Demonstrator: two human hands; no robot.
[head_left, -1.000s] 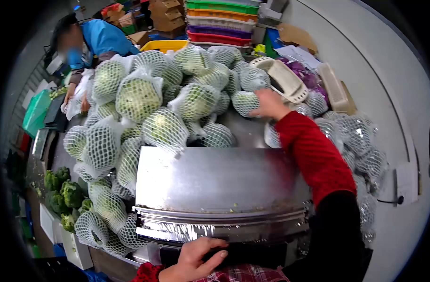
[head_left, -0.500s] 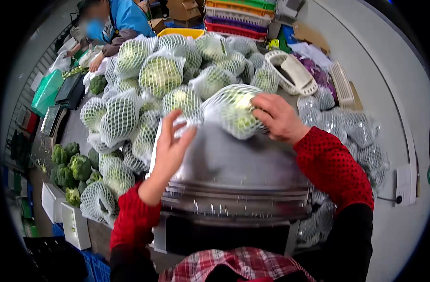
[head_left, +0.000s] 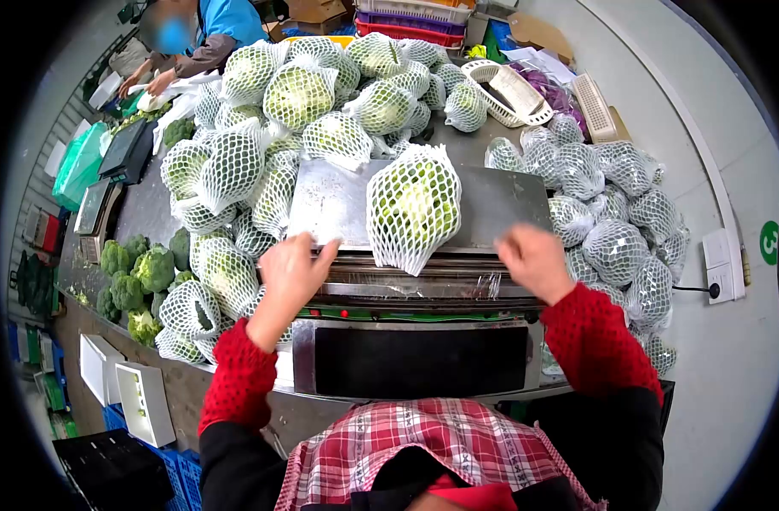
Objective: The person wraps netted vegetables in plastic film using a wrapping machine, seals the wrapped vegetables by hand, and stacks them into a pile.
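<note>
A cauliflower in a white foam net (head_left: 413, 209) lies on the metal top (head_left: 500, 200) of a wrapping machine, its gathered net end toward me and over the front edge. My left hand (head_left: 294, 277) is over the machine's front left corner, thumb and fingers apart, with nothing seen in it. At the front right corner is my right hand (head_left: 536, 260), its fingers bent and smeared by motion. Neither hand touches the cauliflower. Below the metal top runs a rail with shiny clear film (head_left: 474, 285) along it.
Netted cauliflowers (head_left: 300, 95) are piled behind and left of the machine. Several film-wrapped ones (head_left: 615, 247) lie at the right. Broccoli heads (head_left: 153, 268) sit at the left. A cream basket (head_left: 513, 94) stands at the back. A co-worker in blue (head_left: 227, 21) works at the far left.
My right hand has let go of the netted cauliflower, which now rests on the metal top, and has moved down toward me. My left hand has come lower. The view has shifted slightly.
</note>
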